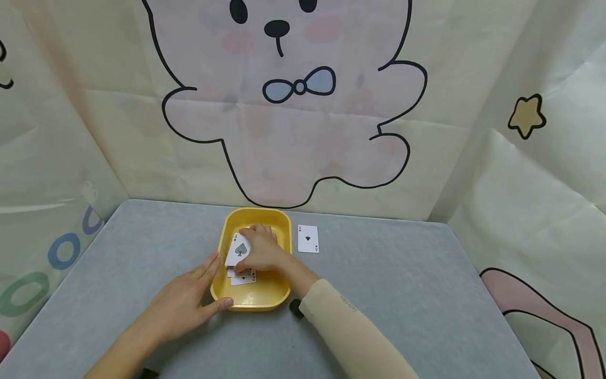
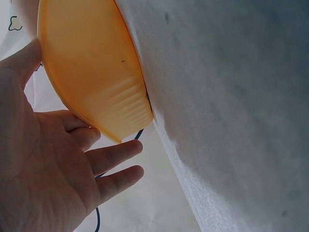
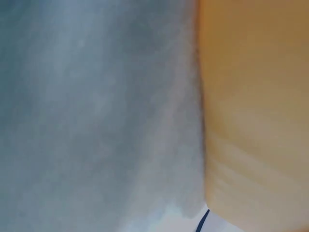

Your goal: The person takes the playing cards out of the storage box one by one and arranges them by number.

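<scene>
In the head view a yellow plastic tray [image 1: 260,301] stands on the table. My right hand [image 1: 263,250] reaches inside it and grips a playing card, the ace of spades [image 1: 241,249], by its right side. Under that card, more playing cards [image 1: 243,279] lie on the tray floor, partly covered. My left hand [image 1: 191,297] rests against the tray's left rim and near corner. From the left wrist view, the thumb and fingers of my left hand [image 2: 53,159] touch the rim, two fingers stretched out past it. The right hand is outside the right wrist view.
An ace of clubs [image 1: 308,239] lies face up on the grey table [image 1: 388,284], right of the tray. A small black object [image 1: 296,308] sits by the tray's near right corner, beside my right sleeve [image 1: 350,326]. Printed cloth [image 1: 293,147] hangs behind the table.
</scene>
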The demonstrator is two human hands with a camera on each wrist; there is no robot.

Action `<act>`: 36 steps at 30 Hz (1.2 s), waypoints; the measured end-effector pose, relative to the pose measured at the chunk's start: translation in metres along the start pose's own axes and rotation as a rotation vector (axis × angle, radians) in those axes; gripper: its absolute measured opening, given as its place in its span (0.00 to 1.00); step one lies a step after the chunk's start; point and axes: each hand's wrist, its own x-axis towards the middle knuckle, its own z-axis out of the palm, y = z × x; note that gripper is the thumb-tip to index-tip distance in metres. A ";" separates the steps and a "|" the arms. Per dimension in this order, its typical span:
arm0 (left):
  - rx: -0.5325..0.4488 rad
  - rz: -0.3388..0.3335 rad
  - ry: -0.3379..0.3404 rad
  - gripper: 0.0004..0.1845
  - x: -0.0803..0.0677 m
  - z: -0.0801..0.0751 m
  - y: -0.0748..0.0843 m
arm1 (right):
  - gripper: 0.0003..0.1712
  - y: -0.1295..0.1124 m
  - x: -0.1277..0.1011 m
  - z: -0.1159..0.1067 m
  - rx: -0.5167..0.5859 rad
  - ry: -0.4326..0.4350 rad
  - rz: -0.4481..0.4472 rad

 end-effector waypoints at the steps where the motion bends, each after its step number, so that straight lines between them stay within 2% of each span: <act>1: 0.000 -0.002 -0.002 0.52 0.000 0.000 0.000 | 0.55 0.000 -0.001 -0.001 0.005 -0.001 -0.004; 13: -0.006 -0.016 -0.018 0.53 -0.001 0.000 0.001 | 0.56 0.000 -0.009 -0.023 0.072 -0.020 -0.072; 28: 0.001 -0.012 0.009 0.52 -0.001 0.002 -0.002 | 0.55 0.021 -0.024 -0.050 0.176 0.015 -0.079; 36: -0.009 -0.010 0.002 0.53 -0.001 0.001 -0.001 | 0.53 0.033 -0.032 -0.070 0.169 0.020 -0.087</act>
